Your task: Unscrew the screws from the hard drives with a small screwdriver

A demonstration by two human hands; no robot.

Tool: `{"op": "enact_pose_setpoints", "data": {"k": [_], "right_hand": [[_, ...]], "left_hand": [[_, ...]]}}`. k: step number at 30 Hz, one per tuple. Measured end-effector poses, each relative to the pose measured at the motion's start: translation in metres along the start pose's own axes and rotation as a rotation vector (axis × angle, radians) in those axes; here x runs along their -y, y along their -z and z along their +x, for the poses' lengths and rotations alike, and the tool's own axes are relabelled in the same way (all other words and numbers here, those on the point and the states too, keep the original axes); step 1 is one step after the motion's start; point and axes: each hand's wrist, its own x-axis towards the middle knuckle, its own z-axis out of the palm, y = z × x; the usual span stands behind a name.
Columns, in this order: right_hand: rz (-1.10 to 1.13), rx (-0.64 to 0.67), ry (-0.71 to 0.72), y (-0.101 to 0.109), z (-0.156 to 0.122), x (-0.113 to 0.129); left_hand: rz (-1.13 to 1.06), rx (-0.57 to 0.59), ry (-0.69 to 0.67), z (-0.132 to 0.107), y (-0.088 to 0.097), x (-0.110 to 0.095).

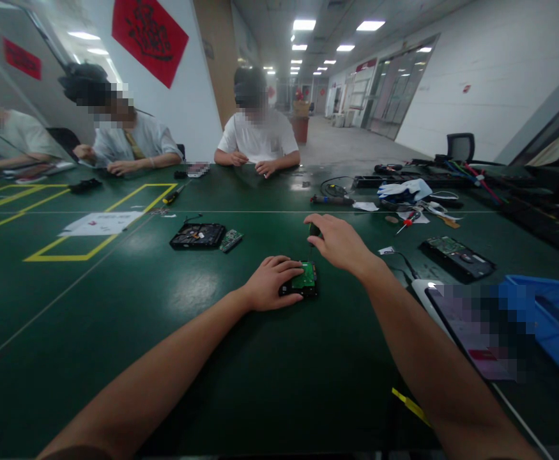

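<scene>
A hard drive with a green circuit board facing up lies on the green table in front of me. My left hand grips it from the left, fingers across its top and thumb along the near edge. Above the drive's far right corner, my right hand is closed around the dark handle of a screwdriver. The thin shaft points straight down at the board's edge; whether its tip sits in a screw is too small to tell. My left fingers cover part of the board.
To the left lie an opened hard drive and a loose circuit board. Another drive, a tablet-like screen and a blue bin are at right. Gloves and tools lie beyond. Several people sit across the table.
</scene>
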Motion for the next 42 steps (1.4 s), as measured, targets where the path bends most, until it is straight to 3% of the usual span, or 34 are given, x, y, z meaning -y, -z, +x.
{"op": "enact_pose_setpoints", "data": {"k": [9,19,27,35,42], "right_hand": [[0.067,-0.059,-0.045,-0.0042,0.0025,0.0016],[0.154,-0.113,0.025,-0.0041,0.0036,0.0058],[0.136,-0.079,0.026,-0.0043,0.0045,-0.0008],[0.02,-0.115,-0.109,-0.0074,0.0032,0.0009],[0.002,-0.157,-0.128,-0.0039,0.0023,0.0031]], "left_hand": [[-0.005,-0.004,0.001,0.0003,-0.0004,0.0006],[-0.002,0.003,0.003,0.0006,-0.0007,0.0014],[-0.002,0.011,0.009,0.0002,-0.0003,0.001],[-0.015,0.003,0.012,0.0005,-0.0004,0.0004],[-0.009,0.002,0.003,0.0009,0.0003,0.0002]]}}
